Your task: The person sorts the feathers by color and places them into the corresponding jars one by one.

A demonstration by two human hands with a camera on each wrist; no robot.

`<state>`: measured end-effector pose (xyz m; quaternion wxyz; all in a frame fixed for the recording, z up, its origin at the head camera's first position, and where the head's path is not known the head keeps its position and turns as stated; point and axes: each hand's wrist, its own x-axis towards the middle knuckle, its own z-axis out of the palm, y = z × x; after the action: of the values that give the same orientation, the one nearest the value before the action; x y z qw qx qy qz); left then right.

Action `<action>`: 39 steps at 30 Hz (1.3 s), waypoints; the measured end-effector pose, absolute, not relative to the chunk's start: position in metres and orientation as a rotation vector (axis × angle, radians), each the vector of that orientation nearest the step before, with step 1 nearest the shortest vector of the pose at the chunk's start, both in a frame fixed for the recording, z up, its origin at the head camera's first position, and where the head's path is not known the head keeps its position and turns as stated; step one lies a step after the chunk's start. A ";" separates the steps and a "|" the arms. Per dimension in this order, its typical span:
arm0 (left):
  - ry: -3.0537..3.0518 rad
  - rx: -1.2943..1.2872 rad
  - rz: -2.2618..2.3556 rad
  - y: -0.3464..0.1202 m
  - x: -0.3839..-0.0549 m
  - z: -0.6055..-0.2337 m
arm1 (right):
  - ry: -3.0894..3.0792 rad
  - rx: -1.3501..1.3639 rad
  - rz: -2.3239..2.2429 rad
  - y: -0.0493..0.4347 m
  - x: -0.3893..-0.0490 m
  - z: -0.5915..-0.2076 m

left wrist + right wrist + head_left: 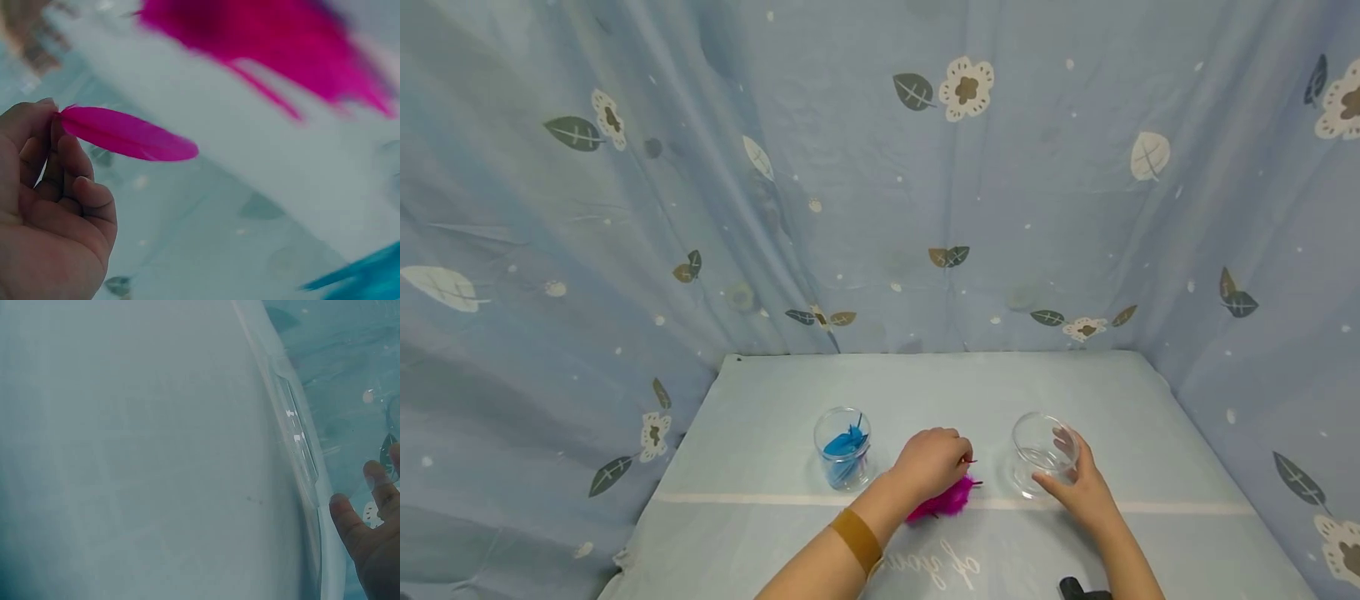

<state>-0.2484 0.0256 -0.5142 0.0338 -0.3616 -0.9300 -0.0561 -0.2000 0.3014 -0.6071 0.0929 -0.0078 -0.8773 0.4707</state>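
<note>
My left hand is over the middle of the table and pinches a single magenta feather by its quill end, its vane pointing away from the fingertips. Below that hand lies a small pile of magenta feathers, partly covered by the wrist. To the right, my right hand holds a clear glass cup, thumb at the near side and fingers round the far right side. No feather shows inside this cup. In the right wrist view only part of the right hand appears at the edge.
Left of the pile stands a second clear glass cup with blue feathers in it. A black object lies at the near edge by the right forearm. Patterned blue curtains hang behind and beside the cloth-covered table.
</note>
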 end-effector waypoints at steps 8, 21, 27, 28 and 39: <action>-2.803 -1.115 -0.526 0.065 -0.244 -0.458 | -2.601 -0.032 1.422 0.304 -0.199 -0.606; -2.720 -1.011 -1.017 0.129 -0.249 -0.439 | -2.598 -0.021 1.438 0.304 -0.198 -0.606; -2.779 -0.997 -0.825 0.148 -0.247 -0.457 | -2.629 -0.078 1.504 0.302 -0.199 -0.603; -2.789 -0.992 -0.770 0.150 -0.246 -0.462 | -2.631 -0.080 1.508 0.301 -0.199 -0.603; -2.865 -0.968 -0.392 0.157 -0.241 -0.497 | -2.612 -0.004 1.451 0.304 -0.198 -0.608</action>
<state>-0.2414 0.1568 -0.4968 0.0462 -0.3171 -0.9385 -0.1283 -0.1984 0.3035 -0.6081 0.0768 -0.0014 -0.8715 0.4843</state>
